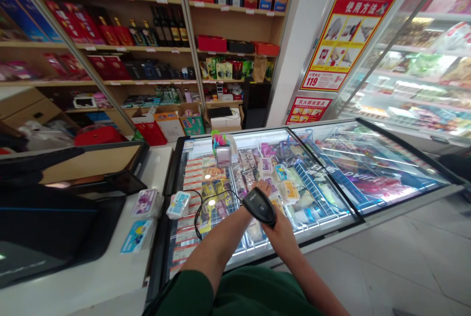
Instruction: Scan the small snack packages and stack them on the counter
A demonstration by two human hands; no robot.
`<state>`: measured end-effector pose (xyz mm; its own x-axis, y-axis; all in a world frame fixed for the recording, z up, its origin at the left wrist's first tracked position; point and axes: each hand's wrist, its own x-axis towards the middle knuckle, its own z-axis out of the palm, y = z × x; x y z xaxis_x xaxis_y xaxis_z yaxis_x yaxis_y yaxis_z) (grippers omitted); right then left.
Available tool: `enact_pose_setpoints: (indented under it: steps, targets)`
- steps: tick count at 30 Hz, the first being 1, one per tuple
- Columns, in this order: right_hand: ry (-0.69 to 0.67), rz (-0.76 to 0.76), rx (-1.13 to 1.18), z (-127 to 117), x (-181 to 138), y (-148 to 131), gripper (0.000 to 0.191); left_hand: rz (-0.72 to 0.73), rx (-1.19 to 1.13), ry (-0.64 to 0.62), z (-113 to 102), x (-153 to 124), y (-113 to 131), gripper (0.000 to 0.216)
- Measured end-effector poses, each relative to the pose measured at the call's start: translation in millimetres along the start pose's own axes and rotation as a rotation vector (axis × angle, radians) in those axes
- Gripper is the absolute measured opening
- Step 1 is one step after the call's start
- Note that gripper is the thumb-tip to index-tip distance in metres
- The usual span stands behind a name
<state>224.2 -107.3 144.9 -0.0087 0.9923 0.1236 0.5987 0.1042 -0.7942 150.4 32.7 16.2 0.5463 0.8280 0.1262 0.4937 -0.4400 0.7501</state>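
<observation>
In my right hand (282,231) is a black handheld barcode scanner (259,206), gripped by its handle with the head angled to the upper left. Its black cable (200,208) loops leftward over the freezer's glass top. My left hand (262,187) reaches out beyond the scanner, which covers part of it. Its visible fingers are at a clear plastic pack with a purple label (271,186) and seem to hold its edge. Around that pack lie another purple-labelled pack (265,165), a blue-labelled pack (282,172) and a yellow-labelled pack (289,192).
A chest freezer (327,234) with sliding glass lids spans the front. One blue-labelled pack (178,204) sits at its left end. On the white counter (110,269) are purple packs (146,203), blue packs (137,236) and a black machine (47,227). Shelves of boxes and bottles stand behind.
</observation>
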Motion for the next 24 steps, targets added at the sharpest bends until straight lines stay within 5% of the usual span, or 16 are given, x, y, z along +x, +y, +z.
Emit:
enact_pose_setpoints:
  steps: [12,24]
  targets:
    - [0.019,0.001,0.004,-3,-2,3,0.030,0.085,0.083,0.053,4,6,4,0.047]
    - [0.059,0.012,-0.027,-1,-4,1,0.031,0.089,0.045,-0.053,-8,1,15,0.042]
